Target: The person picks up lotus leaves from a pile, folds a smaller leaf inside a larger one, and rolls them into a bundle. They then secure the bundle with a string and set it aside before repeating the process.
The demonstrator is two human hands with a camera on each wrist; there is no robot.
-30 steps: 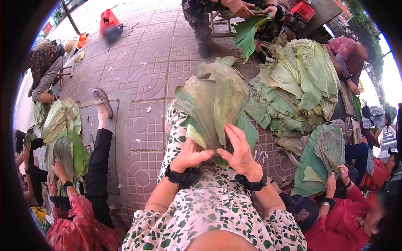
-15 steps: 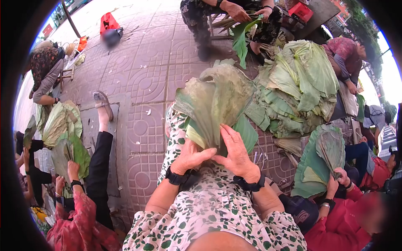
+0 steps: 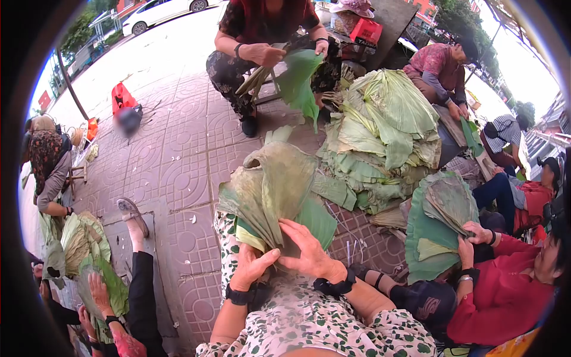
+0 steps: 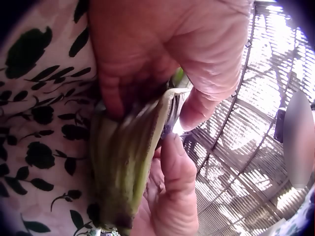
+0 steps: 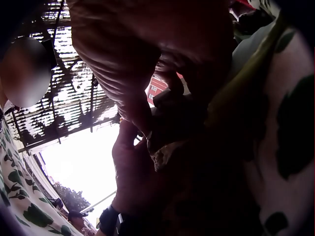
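Note:
A bundle of large, partly dried green leaves (image 3: 275, 178) fans out over the lap, its gathered base between both hands. The left hand (image 3: 251, 269) grips the base from the left, thumb towards the other hand. On the right side the right hand (image 3: 308, 251) holds the bundle, fingers laid along the leaves. In the left wrist view the left hand (image 4: 167, 44) curls round the folded leaf base (image 4: 123, 162), with the other thumb close by. The right wrist view is dark; the right hand (image 5: 162, 54) bends over the bundle there, and its fingertips are partly lost in shadow.
A tall pile of leaves (image 3: 386, 131) stands on the paving ahead to the right. Seated people on both sides and in front handle leaves. A red bag (image 3: 122, 98) lies at the far left, and a red box (image 3: 366, 32) stands at the back.
The head view has tilted up and shifted, showing more of the person in front and a white car. Both hands keep hold of the bundle; the right thumb has moved in close to the left.

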